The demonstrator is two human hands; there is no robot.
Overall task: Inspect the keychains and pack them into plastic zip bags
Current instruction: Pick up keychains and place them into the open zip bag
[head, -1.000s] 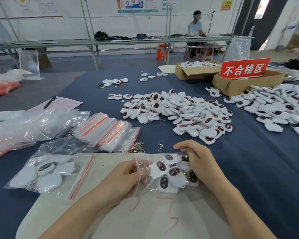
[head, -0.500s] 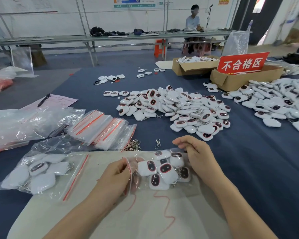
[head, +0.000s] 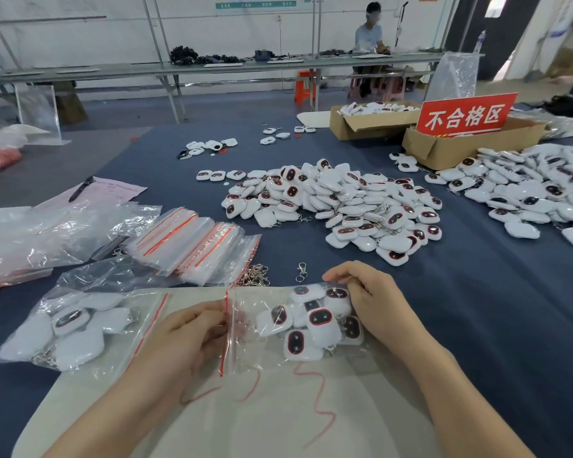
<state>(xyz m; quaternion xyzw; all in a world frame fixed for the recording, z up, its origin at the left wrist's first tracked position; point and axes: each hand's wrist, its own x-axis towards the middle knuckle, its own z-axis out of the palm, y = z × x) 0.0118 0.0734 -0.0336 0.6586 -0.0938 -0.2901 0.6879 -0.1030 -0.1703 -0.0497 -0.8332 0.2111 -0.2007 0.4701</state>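
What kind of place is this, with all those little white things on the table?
Most likely a factory packing workshop. Heaps of identical white keychains lie on the blue table, a stack of empty zip bags waits beside them, and a red sign stands in a cardboard box, seemingly for rejects.

Factory packing floor: keychain heaps [head: 338,206], reject-zone sign [head: 465,115], workbenches [head: 212,69].

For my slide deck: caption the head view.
Left hand pinches the red zip of a bag of keychains; right hand holds it.
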